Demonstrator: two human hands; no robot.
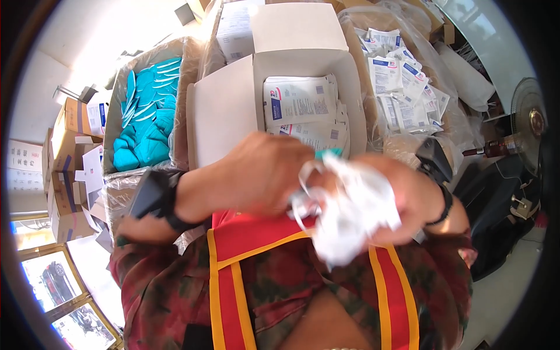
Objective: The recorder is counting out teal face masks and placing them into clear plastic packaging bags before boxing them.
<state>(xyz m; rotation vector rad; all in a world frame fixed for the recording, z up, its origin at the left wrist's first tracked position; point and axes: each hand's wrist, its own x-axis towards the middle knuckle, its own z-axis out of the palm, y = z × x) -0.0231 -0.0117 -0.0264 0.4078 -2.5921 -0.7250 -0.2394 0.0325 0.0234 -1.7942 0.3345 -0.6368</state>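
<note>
Both hands are working close under my chin — my left hand (256,175) and right hand (402,195) are gripping a crumpled white plastic wrapper (350,210) between them, blurred. Beyond them an open cardboard box (233,105) is holding flat white packets (300,105); teal items (149,116) are lying in a lined box to its left — more packets (402,81) in a clear bag on the right.

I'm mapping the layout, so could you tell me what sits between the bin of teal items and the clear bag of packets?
In the head view, an open cardboard box of white flat packets sits between them.
</note>
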